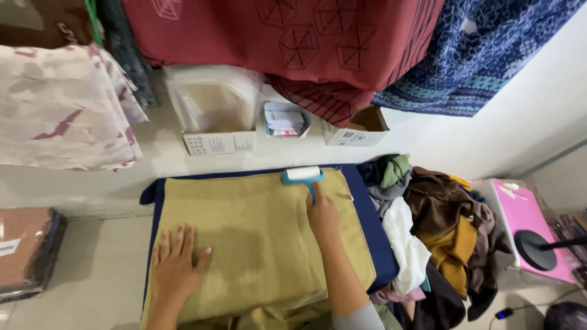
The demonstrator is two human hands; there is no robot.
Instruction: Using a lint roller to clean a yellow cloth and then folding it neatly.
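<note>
A pale tiled floor (92, 256) is met by a plain white wall (526, 116). Patterned maroon cloth (287, 36) and blue printed fabric (483, 55) are hung above. Small open cardboard boxes (358, 128) are set along the wall, and a heap of mixed garments (440, 232) is piled at the right.

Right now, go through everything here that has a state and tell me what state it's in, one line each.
Olive cloth: spread flat on the blue mat.
Lint roller: gripped by its handle, roll resting on the cloth's far edge.
Right hand: closed around the roller handle.
Left hand: open, fingers spread, pressing the cloth flat.
Clothes pile: crumpled, heaped beside the mat.
Cardboard box: open.
</note>
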